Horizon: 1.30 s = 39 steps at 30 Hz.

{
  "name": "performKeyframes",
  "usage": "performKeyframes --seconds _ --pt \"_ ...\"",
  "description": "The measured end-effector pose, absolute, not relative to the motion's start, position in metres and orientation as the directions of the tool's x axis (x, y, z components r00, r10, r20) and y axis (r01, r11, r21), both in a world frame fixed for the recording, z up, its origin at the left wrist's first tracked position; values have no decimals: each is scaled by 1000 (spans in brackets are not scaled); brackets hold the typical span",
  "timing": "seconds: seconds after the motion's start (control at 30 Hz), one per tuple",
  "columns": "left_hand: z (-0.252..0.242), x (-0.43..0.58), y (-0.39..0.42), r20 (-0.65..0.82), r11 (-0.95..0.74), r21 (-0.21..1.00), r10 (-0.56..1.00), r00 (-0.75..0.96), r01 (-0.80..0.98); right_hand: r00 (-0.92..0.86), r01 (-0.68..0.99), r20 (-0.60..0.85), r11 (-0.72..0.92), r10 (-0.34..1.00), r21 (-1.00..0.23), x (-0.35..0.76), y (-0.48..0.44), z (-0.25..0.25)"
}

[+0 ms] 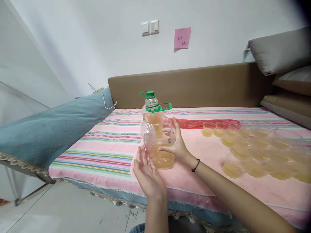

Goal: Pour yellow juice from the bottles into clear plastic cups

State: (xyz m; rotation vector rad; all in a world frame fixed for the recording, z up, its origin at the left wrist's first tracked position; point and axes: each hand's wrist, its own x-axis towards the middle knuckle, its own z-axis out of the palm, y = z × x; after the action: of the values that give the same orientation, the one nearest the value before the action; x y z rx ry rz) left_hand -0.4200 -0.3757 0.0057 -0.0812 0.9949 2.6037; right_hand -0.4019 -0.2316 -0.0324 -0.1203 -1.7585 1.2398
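A clear plastic jug (159,139) with a green handle ring and no cap stands on the pink cloth (209,168), about a quarter full of yellow liquid. My right hand (175,142) is wrapped round its right side. My left hand (147,171) is held flat and open just in front of the jug's left base, fingers together and stretched; I cannot tell if it touches. A second jug (148,98) with a green cap stands right behind the first.
Several small clear cups of yellow liquid (257,152) cover the cloth to the right. A red plastic sheet (191,123) lies behind. A striped bedcover (102,145) lies left, with a blue-grey cushion (53,129), a brown headboard (194,84) and pillows (282,48).
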Motion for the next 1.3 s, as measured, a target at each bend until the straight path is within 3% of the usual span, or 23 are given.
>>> performKeyframes --seconds 0.3,0.5,0.6,0.7,0.8,1.0,1.13,1.3 --pt "3 -419 -375 -200 -678 641 305 -931 -360 -582 -391 622 490 524 -779 -408 -232 -38" --pt "0 -412 -367 -117 -677 692 236 -965 -250 -644 -272 552 516 529 -812 -375 -226 -18" --pt "-2 -405 -364 44 -666 745 110 -993 -41 -566 -262 557 507 608 -821 -336 -221 -3" --pt "-6 -395 -364 362 -617 744 49 -931 257 -456 -253 587 534 669 -806 -281 -219 10" --pt "-10 -381 -362 534 -544 760 208 -820 357 -343 -215 613 575 712 -789 -219 -217 14" --pt "-20 -349 -337 429 -379 896 613 -663 230 -158 10 585 594 796 -805 -124 -212 -19" --pt "-38 -331 -305 321 -276 947 779 -538 165 -315 156 507 571 802 -806 -105 -217 -49" --pt "-67 -313 -271 277 -219 960 823 -496 173 -539 305 325 540 777 -785 -108 -229 -62"
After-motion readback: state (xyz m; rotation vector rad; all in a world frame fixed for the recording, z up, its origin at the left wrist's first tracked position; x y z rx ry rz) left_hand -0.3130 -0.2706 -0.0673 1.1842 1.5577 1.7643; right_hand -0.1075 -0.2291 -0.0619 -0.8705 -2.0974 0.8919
